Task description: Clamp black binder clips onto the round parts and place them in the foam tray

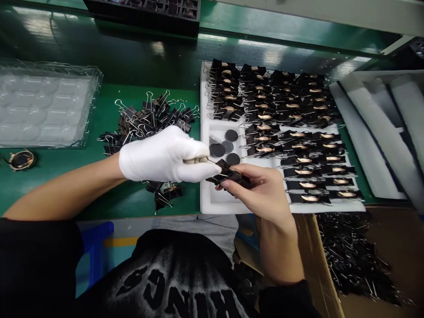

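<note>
My left hand (165,154), in a white glove, is closed with thumb and fingers pinching a black binder clip (222,169) by its wire handles. My bare right hand (266,190) grips a small dark piece (243,180) from the other side, mostly hidden by fingers and clips. The two hands meet above the near left part of a white foam tray (207,205). Rows of clipped pieces (265,117) with gold-coloured curved edges fill much of that tray. Several dark round discs (231,135) lie in its recess. Under and behind my left hand spreads a pile of loose binder clips (145,117).
A clear plastic blister tray (43,106) stands at the left, with a round gold-rimmed part (21,160) before it. White foam sheets (371,141) lean at the right. Below them, a cardboard box (314,260) holds many clips. A black compartment tray (149,17) sits at the back.
</note>
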Demonstrator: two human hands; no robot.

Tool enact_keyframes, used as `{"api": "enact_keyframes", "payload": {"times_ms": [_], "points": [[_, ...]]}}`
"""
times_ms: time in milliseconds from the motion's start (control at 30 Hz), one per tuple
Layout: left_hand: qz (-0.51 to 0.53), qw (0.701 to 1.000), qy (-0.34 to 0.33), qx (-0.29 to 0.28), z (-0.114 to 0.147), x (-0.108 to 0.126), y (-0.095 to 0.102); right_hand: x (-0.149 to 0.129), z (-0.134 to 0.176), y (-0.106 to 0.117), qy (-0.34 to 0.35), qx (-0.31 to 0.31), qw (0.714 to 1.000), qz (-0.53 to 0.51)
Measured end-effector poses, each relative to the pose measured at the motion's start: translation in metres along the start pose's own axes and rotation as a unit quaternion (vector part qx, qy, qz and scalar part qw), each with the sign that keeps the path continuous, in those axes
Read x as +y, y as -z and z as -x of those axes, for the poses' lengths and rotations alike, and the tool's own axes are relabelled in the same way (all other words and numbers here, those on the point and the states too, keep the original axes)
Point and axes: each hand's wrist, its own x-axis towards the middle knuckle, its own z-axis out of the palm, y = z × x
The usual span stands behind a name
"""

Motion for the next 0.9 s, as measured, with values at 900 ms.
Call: {"api": "enact_keyframes", "payload": {"times_ms": [900], "points": [[0.243,0.949,0.177,-0.095,-0.006,0.021,0.006,0.016,0.015,0.002,0.078,0.269,0.96,-0.01]]}}
